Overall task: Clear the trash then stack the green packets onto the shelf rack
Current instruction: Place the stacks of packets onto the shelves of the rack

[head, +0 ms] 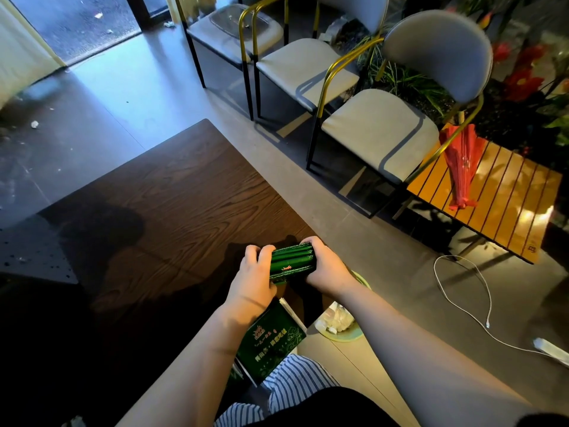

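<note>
Packets [292, 262] gripped endwise by left hand [251, 282] and right hand [327, 266], perhaps four, box [271, 339] below half hidden

Dark wood table [172, 192], grey chairs [378, 131], slatted orange table [505, 198], grey floor [129, 87]

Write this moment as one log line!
left hand, right hand: grip stack of flat green packets | at: dark wooden table edge

Likely a shop's seating area. Matching chairs [378, 131] stand in a row beside flowers [523, 78]. A glass door [77, 20] shows pavement.
</note>
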Action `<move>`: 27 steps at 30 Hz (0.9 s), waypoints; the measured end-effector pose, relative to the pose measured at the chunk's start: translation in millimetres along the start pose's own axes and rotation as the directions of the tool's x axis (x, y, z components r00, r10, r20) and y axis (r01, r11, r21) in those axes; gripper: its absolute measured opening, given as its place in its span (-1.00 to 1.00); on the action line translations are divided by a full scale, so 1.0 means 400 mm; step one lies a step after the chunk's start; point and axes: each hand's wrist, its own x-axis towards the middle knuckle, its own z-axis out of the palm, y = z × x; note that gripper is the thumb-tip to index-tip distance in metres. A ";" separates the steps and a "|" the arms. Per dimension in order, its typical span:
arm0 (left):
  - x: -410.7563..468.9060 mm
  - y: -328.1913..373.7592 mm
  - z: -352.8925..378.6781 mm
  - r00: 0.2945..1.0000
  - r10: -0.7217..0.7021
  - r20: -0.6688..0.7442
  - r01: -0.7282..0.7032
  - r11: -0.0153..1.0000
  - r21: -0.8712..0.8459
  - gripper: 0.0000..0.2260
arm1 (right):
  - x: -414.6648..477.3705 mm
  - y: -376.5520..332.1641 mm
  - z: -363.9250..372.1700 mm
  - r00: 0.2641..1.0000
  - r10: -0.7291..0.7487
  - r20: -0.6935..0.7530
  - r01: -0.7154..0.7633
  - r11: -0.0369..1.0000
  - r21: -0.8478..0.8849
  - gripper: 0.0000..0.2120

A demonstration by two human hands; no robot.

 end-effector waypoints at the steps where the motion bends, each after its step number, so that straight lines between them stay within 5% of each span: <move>1: -0.001 -0.002 -0.001 1.000 0.000 -0.007 0.000 1.000 -0.004 -0.35 | -0.002 -0.005 -0.003 1.000 0.004 0.005 -0.004 1.000 -0.011 -0.49; 15: -0.105 -0.063 -0.144 0.975 -0.056 -0.216 -0.026 0.933 -0.358 -0.35 | -0.055 -0.196 -0.002 0.997 -0.068 0.030 0.065 0.994 0.090 -0.52; 27: -0.342 -0.210 -0.388 0.847 -0.140 -0.512 -0.247 0.750 -0.614 -0.29 | -0.203 -0.539 0.078 0.962 -0.266 0.056 0.254 0.955 0.155 -0.47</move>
